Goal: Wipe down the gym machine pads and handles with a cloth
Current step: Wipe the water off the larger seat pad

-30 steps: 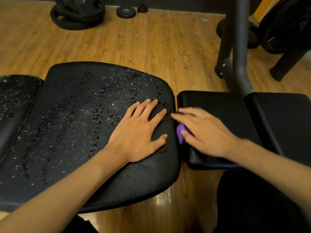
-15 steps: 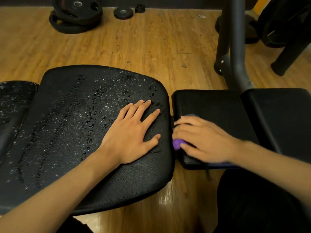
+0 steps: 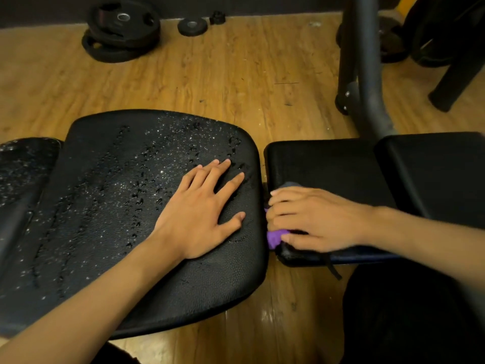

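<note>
A large black seat pad (image 3: 110, 211) fills the left half of the view, beaded with water droplets. My left hand (image 3: 202, 214) lies flat on its right part, fingers spread. Beside it on the right is a smaller black pad (image 3: 328, 164). At that pad's left edge my right hand (image 3: 312, 219) grips a purple cloth (image 3: 274, 237) and presses it down. Most of the cloth is hidden under the hand. A third black pad (image 3: 441, 169) adjoins on the far right.
Another wet black pad (image 3: 21, 169) sits at the far left. A grey steel frame post (image 3: 364, 69) rises behind the small pads. Black weight plates (image 3: 123, 30) and a small plate (image 3: 192, 26) lie on the wooden floor behind. A dark machine leg (image 3: 456, 77) stands at the right.
My right hand has drawn the cloth toward me along the small pad's left edge, its fingers curling in. My left hand stays flat on the big pad.
</note>
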Available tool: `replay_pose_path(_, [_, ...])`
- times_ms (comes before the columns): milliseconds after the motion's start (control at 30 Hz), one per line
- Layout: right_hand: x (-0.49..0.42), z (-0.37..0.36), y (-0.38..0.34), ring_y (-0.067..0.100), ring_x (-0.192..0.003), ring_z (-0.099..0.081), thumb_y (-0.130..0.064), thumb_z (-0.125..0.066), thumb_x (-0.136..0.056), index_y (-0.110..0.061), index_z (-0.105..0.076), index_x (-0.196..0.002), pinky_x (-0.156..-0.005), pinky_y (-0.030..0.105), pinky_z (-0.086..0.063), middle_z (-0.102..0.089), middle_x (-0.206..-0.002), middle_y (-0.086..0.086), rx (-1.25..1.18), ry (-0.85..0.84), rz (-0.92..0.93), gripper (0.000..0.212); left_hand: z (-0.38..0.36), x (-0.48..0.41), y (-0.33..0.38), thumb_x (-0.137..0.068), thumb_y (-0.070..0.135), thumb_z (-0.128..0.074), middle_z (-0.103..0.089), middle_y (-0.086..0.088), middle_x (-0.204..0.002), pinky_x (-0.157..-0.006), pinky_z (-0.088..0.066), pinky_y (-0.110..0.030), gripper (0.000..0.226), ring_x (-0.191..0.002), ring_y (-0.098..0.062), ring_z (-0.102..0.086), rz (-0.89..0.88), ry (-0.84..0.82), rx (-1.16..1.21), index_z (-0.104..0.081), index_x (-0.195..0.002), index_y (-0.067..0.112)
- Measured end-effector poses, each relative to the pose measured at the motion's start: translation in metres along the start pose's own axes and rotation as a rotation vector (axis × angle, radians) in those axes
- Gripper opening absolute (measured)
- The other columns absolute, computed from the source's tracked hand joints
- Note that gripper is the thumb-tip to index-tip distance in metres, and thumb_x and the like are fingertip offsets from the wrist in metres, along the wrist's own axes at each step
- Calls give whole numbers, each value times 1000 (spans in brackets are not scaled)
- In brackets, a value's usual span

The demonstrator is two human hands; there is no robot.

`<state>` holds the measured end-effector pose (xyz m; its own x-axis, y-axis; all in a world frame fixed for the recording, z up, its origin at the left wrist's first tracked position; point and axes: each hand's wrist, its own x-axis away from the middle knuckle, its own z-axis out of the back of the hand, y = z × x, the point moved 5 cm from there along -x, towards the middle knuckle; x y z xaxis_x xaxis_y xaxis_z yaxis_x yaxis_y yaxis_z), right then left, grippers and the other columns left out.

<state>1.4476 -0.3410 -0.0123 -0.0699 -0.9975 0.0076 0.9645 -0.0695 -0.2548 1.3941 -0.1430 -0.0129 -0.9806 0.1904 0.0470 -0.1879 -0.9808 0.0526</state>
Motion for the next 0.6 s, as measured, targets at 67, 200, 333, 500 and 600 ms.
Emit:
replay_pose_path(67, [-16,7,28,26,-112,-58,-31,-50,-102,-13,-69,-107,-113,46,-38,-67,-110,3,62,-40,50,27,0,0,0,-98,67,-29,-28,-10,-167,-128,-15,-46,77,-158,-29,-20,-2,0,2,-33,-162,27])
replay_pose_path(200, [-45,24,91,23,-105,-56,-32,-46,-101,-14,-65,-99,-102,51,-45,-65,-99,1,114,-11,-36,26,-1,0,-1,-98,68,-28,-26,-9,-168,-129,-12,-44,77,-158,-27,-18,3,-4,5,-32,-162,27])
replay_pose_path(333, [-40,20,64,22,-99,-54,-28,-48,-96,-20,-62,-88,-108,52,-41,-60,-89,-2,56,118,-126,18,-1,0,-1,-97,68,-30,-26,-9,-168,-129,-13,-44,77,-158,-28,-19,0,0,4,-33,-162,26])
replay_pose_path(500, [3,-4,-12,20,-108,-54,-33,-52,-101,-21,-66,-100,-121,41,-28,-63,-103,-3,-65,-1,28,18,0,-1,-1,-98,68,-29,-25,-9,-169,-129,-11,-43,77,-158,-27,-17,1,-6,0,-32,-163,27])
replay_pose_path(600, [2,-4,-12,19,-113,-52,-40,-49,-105,-22,-67,-112,-115,39,-33,-61,-112,-4,-20,-22,70,26,0,0,-1,-98,68,-30,-25,-9,-169,-128,-12,-44,77,-158,-28,-18,12,-1,-3,-31,-163,27])
